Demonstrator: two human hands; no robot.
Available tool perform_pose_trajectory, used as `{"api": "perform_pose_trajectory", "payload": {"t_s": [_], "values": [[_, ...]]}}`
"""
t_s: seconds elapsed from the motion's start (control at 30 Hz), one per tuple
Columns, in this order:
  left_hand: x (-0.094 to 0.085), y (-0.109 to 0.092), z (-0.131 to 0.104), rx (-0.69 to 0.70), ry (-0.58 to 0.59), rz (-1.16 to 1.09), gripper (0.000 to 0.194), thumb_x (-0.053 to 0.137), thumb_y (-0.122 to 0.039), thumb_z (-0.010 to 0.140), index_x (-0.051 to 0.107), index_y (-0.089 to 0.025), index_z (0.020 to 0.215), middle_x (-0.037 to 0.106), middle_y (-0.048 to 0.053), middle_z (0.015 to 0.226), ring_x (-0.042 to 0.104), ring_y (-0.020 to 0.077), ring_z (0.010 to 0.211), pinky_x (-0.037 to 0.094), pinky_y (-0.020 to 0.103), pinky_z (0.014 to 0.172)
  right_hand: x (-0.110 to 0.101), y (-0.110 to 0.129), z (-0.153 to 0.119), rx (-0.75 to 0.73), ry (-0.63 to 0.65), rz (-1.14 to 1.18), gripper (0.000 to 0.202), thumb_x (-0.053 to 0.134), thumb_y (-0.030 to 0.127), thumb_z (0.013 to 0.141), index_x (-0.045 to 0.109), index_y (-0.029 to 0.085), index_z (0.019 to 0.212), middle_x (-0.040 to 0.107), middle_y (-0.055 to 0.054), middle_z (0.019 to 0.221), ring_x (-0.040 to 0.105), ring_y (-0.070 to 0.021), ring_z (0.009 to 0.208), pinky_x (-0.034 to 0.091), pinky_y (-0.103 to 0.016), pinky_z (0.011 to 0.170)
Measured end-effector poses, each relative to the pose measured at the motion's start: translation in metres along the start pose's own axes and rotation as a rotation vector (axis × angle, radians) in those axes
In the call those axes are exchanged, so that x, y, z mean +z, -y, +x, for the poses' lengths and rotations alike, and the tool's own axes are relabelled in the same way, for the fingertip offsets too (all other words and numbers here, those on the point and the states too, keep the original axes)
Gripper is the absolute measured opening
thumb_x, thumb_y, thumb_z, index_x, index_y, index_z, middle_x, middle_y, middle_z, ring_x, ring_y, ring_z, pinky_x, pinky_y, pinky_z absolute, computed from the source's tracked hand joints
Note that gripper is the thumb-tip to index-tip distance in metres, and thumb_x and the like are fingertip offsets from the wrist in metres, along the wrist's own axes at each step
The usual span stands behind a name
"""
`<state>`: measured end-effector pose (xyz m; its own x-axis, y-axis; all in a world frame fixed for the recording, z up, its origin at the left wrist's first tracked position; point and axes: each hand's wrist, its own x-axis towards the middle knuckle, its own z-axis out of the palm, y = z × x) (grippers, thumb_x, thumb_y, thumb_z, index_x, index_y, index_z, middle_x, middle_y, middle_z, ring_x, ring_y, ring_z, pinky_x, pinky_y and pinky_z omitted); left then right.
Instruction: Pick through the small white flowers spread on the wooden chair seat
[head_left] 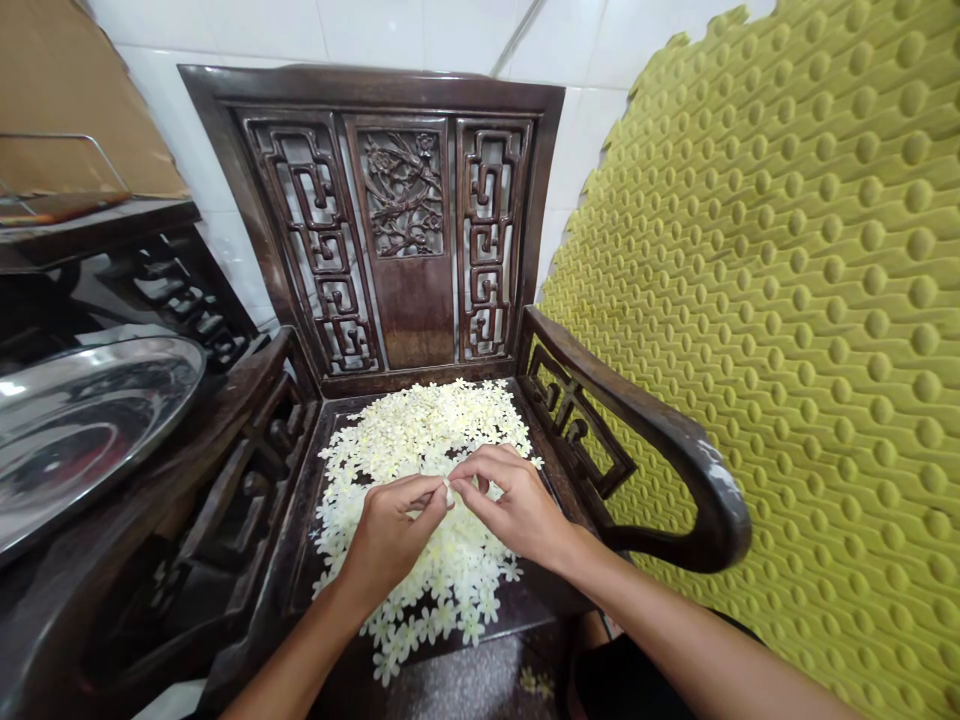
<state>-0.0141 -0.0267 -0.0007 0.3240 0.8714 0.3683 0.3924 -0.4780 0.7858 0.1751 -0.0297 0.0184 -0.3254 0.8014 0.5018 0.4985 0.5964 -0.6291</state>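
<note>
Between the pinched fingertips of my left hand (394,530) and right hand (517,500) I hold a small white piece (450,494), too tiny and covered for its exact shape to show. Toward 12 o'clock from it, cream-yellow star-shaped blossoms (435,415) lie heaped, overlapping thickly. Toward 6 and 7 o'clock, whiter star-shaped blossoms (431,585) spread out with petals open, thinning to separate ones at the edge; the farthest sits near 7 o'clock. Both groups rest on the dark wooden chair seat (551,592) below my grip.
</note>
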Motion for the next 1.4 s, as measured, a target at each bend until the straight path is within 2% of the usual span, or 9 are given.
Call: {"api": "perform_pose_trajectory", "payload": {"t_s": [0.4,0.63,0.93,1.23,1.4], "values": [[-0.0001,-0.0012,0.0003,0.016,-0.022,-0.013,0.025,0.057,-0.029,0.090,0.077,-0.020,0.079,0.072,0.003,0.069,0.068,0.0194,0.072,0.054,0.026,0.068,-0.0018,0.0018,0.0007,0.014,0.026,-0.005,0.010,0.060,0.018,0.094,0.069,0.022,0.091,0.071,-0.001,0.084,0.064,-0.0177,0.083,0.042,-0.034,0.083],[-0.0020,-0.0050,0.0001,-0.034,0.024,-0.028,0.025,0.055,-0.027,0.093,0.075,-0.019,0.080,0.072,0.004,0.075,0.068,0.0183,0.075,0.051,0.025,0.070,-0.0031,0.0023,0.0007,0.034,0.042,0.012,0.009,0.061,0.019,0.094,0.069,0.022,0.092,0.071,0.000,0.084,0.063,-0.0168,0.082,0.041,-0.034,0.084],[-0.0007,-0.0033,-0.0003,-0.022,0.030,-0.022,0.026,0.055,-0.029,0.093,0.075,-0.018,0.079,0.071,0.004,0.072,0.068,0.0197,0.076,0.052,0.027,0.072,-0.0042,0.0025,0.0009,0.031,0.043,0.016,0.009,0.061,0.020,0.095,0.070,0.022,0.093,0.071,-0.001,0.083,0.064,-0.0172,0.081,0.042,-0.034,0.084],[-0.0017,-0.0055,0.0006,0.009,-0.014,-0.035,0.025,0.059,-0.030,0.089,0.078,-0.019,0.077,0.074,0.004,0.070,0.068,0.0182,0.066,0.053,0.026,0.064,-0.0051,0.0025,0.0009,0.021,0.042,0.029,0.011,0.060,0.019,0.094,0.070,0.023,0.094,0.072,0.000,0.084,0.065,-0.0173,0.082,0.042,-0.034,0.085],[-0.0017,-0.0060,0.0009,0.007,-0.012,-0.038,0.025,0.059,-0.029,0.089,0.078,-0.019,0.078,0.074,0.004,0.070,0.068,0.0186,0.068,0.053,0.026,0.066,-0.0054,0.0029,0.0012,0.020,0.045,0.025,0.010,0.061,0.018,0.094,0.070,0.023,0.092,0.072,0.000,0.083,0.064,-0.0169,0.080,0.041,-0.034,0.084]]}}
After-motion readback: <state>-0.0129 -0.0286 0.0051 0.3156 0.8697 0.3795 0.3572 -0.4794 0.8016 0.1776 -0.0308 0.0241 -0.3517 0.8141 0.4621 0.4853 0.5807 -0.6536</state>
